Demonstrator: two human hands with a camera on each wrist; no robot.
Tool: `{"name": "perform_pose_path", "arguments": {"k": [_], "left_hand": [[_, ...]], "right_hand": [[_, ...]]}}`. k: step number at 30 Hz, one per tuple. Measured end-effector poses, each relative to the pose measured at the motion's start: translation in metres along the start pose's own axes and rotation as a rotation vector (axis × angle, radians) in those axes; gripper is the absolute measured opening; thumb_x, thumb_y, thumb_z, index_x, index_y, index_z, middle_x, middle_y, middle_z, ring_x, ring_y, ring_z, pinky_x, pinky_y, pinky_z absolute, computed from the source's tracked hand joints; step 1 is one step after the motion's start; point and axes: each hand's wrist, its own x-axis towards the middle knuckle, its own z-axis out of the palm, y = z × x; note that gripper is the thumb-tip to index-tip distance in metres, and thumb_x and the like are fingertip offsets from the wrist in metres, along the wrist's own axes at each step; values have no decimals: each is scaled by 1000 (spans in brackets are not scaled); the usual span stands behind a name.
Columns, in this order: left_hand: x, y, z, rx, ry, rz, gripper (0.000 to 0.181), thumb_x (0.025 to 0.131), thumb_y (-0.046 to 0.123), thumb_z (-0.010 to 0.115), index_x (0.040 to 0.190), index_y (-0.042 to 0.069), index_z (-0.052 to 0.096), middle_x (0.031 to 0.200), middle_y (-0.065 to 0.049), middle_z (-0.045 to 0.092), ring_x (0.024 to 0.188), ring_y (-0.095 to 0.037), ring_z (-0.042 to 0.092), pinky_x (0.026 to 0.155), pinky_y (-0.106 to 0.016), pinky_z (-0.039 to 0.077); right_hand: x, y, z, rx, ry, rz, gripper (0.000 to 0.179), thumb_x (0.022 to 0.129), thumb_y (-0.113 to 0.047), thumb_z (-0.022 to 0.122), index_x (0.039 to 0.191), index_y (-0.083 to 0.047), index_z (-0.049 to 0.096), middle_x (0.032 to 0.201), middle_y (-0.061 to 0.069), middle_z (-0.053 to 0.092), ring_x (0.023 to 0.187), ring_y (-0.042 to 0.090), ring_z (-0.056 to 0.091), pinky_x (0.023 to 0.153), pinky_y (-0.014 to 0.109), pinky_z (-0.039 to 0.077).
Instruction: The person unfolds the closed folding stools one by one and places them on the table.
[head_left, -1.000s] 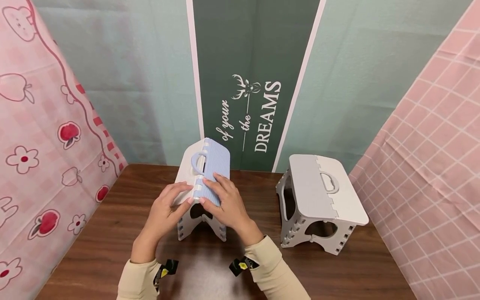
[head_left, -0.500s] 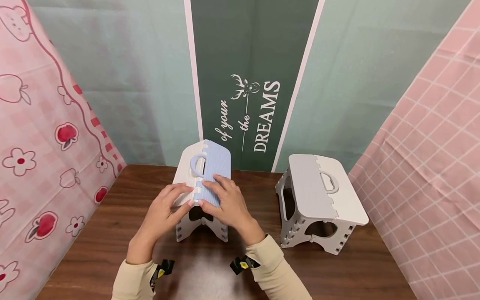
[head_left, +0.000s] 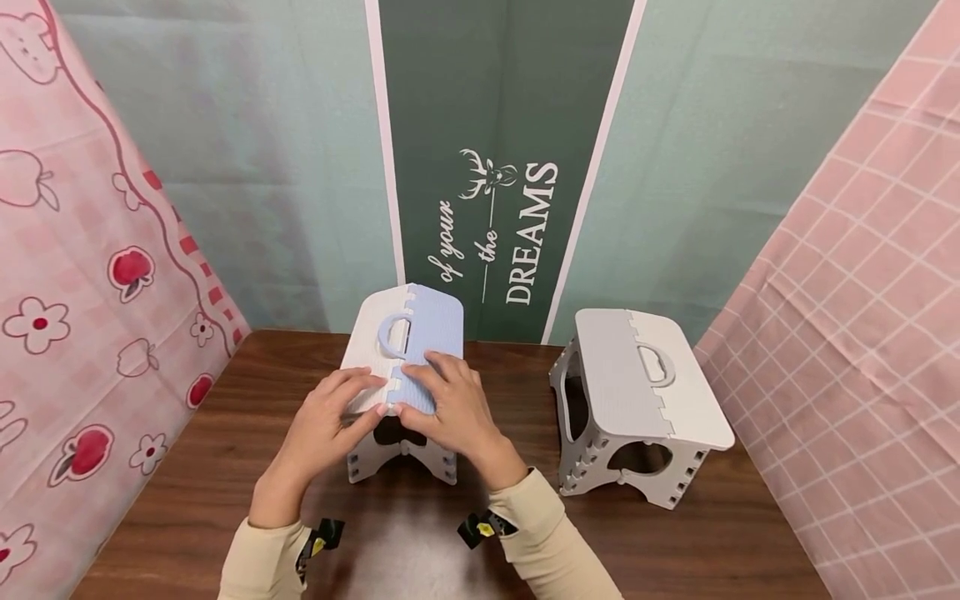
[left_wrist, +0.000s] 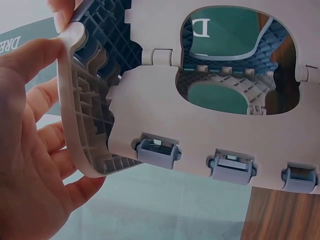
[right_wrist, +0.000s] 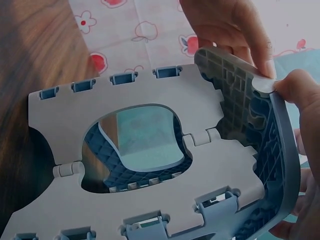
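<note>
A folding step stool [head_left: 441, 323] stands on the table, its ridged seat half white and half light blue, with a blue carry handle [head_left: 385, 337] along the middle seam. The seat still peaks slightly along that seam. My left hand [head_left: 324, 425] rests its fingers on the white half, and my right hand [head_left: 459, 412] lays its fingers on the blue half. Both thumbs press at the near edge, close together by the seam. From the left wrist, the white hinged end panel [left_wrist: 145, 100] and the ribbed seat underside show; the right wrist view shows the same panel [right_wrist: 140, 95].
To the right stands a second folding stool [head_left: 618, 375], grey and white, with its seat flat. Both stand on a dark wood table [head_left: 247, 392]. A green printed curtain [head_left: 510, 83] hangs behind, with pink cloths [head_left: 862, 292] at the sides.
The blue and white seat has flattened and spread wider, its peak sinking, and the legs below have moved farther apart. Both hands have stayed on it; the second stool has not moved.
</note>
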Motion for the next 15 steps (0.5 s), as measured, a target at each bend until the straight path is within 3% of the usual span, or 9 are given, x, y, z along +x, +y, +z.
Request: {"name": "perform_pose_path", "arguments": {"k": [15], "left_hand": [[3,-1,0,101,-44,28,29,78,27,71,104,16,67,115,-10,57,107,-32,51,79,-56,37]], "right_hand": [[-1,1,2,-149,-27,-56,47,80,-50,56,116,-22,65,122,12,53,112,27,45,80,43,37]]}}
